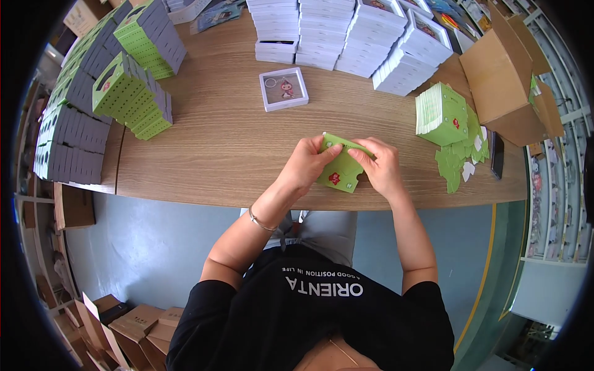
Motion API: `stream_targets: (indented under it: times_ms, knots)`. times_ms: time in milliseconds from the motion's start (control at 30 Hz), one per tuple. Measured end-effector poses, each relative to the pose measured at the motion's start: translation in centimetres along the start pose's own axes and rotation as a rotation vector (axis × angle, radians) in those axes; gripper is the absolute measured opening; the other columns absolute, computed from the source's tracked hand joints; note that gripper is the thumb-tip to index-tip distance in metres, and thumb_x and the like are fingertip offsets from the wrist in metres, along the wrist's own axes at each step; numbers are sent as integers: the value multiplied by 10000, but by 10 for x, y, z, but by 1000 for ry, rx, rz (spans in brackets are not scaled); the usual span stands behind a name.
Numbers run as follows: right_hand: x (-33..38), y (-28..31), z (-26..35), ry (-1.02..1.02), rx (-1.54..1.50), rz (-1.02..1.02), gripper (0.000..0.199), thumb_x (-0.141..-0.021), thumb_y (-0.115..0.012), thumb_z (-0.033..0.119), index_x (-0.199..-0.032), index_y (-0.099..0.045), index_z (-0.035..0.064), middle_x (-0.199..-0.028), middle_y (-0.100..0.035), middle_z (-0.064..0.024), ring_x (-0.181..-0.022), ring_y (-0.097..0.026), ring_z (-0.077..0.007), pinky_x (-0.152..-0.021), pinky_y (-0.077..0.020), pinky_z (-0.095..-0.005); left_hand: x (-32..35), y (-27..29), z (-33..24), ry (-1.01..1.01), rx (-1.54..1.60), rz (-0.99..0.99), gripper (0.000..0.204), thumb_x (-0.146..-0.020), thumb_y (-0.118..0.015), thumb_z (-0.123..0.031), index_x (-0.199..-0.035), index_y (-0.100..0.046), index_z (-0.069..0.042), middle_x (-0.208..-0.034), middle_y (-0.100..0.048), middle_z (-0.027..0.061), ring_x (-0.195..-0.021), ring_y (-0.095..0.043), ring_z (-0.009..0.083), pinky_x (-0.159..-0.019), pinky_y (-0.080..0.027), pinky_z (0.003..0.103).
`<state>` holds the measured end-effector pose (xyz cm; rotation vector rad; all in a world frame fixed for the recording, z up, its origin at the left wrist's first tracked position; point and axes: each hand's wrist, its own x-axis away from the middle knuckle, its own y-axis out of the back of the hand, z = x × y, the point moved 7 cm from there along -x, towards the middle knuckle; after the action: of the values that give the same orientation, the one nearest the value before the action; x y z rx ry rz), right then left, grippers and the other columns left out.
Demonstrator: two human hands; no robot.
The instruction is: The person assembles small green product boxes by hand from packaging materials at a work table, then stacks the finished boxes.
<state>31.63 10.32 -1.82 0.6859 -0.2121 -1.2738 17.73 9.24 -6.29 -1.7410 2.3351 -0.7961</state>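
Left hand (306,162) and right hand (382,167) both grip a flat green card sleeve (341,168) just above the wooden surface (216,142); a white keychain box (283,88) lies beyond.

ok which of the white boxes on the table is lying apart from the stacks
The single white box with the keychain figure showing, lying flat alone mid-table; all the other white boxes are piled in stacks along the far edge.

Two hands (343,164) hold one green card sleeve (342,166); one open white box (284,88); one black phone (497,156).
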Motion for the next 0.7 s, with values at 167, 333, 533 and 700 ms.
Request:
stream_targets:
  times_ms: [167,333,533,700]
  knots:
    - [-18,-5,-51,-264,1,29,335,-858,-650,304,-879,-674,-29,-779,-649,-164,-651,-630,-248,-589,-462,-348,-15,3,-20,-438,-914,-507,288,-832,-646,-96,-1077,-561,28,-1138,-557,226,-943,-592,263,-744,-507,367]
    - [-38,-3,-75,-250,89,107,271,-822,-666,255,-845,-681,-15,-806,-650,-185,-732,-629,-297,-669,-472,-382,-4,-58,5,-594,-1749,-102,823,-856,-556,-476,-1408,-271,64,-1443,-311,257,-1368,-271,376,-1121,-201,473]
    - [-42,29,-49,164,642,-351,98,-855,-586,52,-912,-666,50,-923,-594,-127,-788,-603,-234,-685,-490,-341,-35,-56,18,-532,-1844,-92,849,-859,-458,-603,-1417,-306,19,-1459,-262,289,-1382,-224,405,-1084,-172,591]
    - [-27,25,-64,-95,75,-331,218,-863,-552,-11,-1066,-620,28,-989,-616,-145,-833,-616,-251,-741,-505,-336,-51,-65,23,-364,-1876,-143,820,-881,-376,-609,-1447,-282,-23,-1488,-204,290,-1407,-136,420,-1059,-77,673]
